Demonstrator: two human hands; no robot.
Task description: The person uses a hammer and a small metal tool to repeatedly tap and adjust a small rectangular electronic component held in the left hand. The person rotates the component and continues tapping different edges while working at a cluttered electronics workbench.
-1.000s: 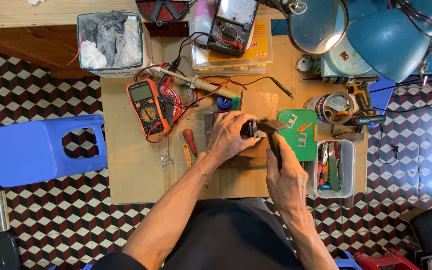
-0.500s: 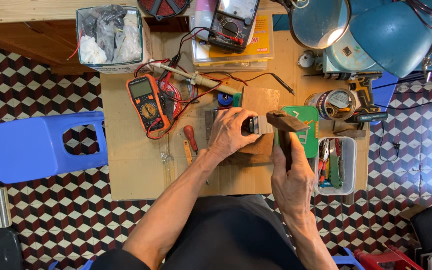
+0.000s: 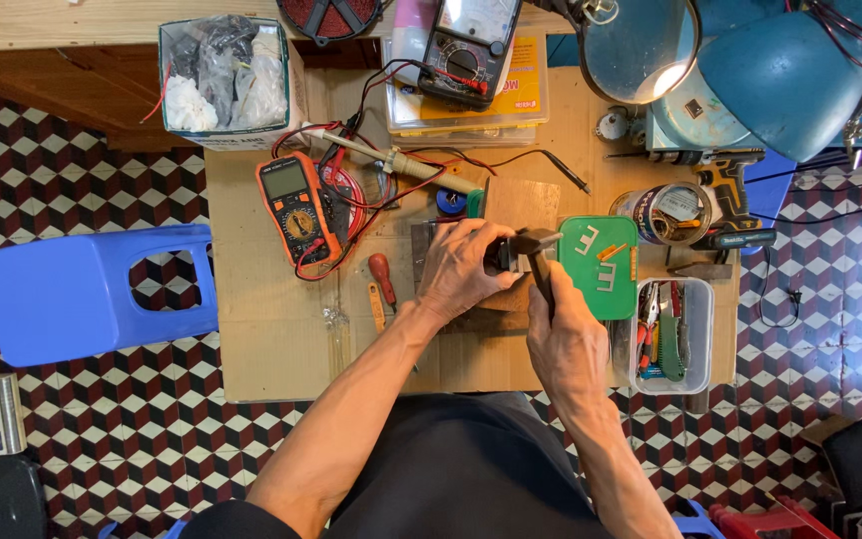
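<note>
My left hand (image 3: 459,269) pins a small dark metal part (image 3: 503,257) onto a wooden block (image 3: 523,205) in the middle of the cardboard-covered table (image 3: 271,339). In my right hand (image 3: 566,344) is a hammer (image 3: 534,243), gripped by its dark handle. The hammer's metal head rests against the right side of the part, just past my left fingertips. My fingers hide most of the part.
An orange multimeter (image 3: 296,207) with tangled leads, a soldering iron (image 3: 411,165) and a red-handled screwdriver (image 3: 382,271) lie left of my hands. On the right are a green lid (image 3: 599,265), a clear tool box (image 3: 672,334) and a tape roll (image 3: 675,213). A blue stool (image 3: 92,294) stands at the left.
The hammer head swung out to the right over the green lid half a second ago and has come back against the part. My left hand has stayed on the part.
</note>
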